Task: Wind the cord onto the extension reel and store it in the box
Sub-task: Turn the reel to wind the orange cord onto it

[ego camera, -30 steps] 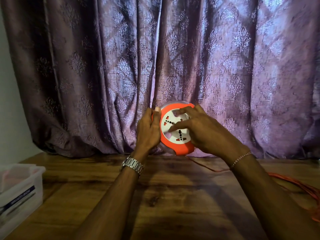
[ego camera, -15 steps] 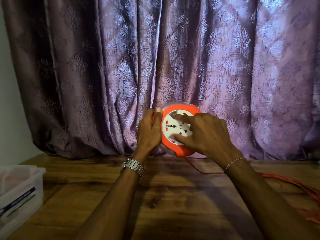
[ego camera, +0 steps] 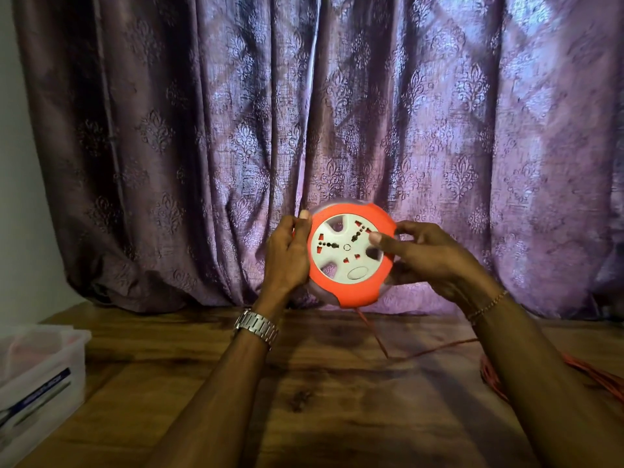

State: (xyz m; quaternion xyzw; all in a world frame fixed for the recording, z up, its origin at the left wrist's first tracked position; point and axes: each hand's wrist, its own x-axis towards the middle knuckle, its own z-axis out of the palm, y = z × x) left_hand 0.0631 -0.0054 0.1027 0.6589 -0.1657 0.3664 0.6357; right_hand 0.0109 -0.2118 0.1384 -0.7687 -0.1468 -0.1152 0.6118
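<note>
I hold a round orange extension reel (ego camera: 351, 292) upright above the table, its white socket face (ego camera: 337, 258) turned toward me. My left hand (ego camera: 287, 255) grips its left rim, thumb along the edge. My right hand (ego camera: 425, 255) clasps the right rim, with the thumb pressed on the white face. A thin orange cord (ego camera: 374, 336) drops from the reel's bottom to the table and runs right to a loose pile of cord (ego camera: 594, 376), partly hidden by my right forearm. The clear plastic box (ego camera: 40, 373) stands at the left edge.
The wooden table (ego camera: 320, 400) stretches below my arms. A purple patterned curtain (ego camera: 337, 130) hangs right behind the reel and rests on the table's far edge. A pale wall (ego camera: 20, 197) is at the far left.
My right hand has slid from covering the socket face to the reel's right rim, baring the face. The white face has turned. The cord now hangs visibly below the reel.
</note>
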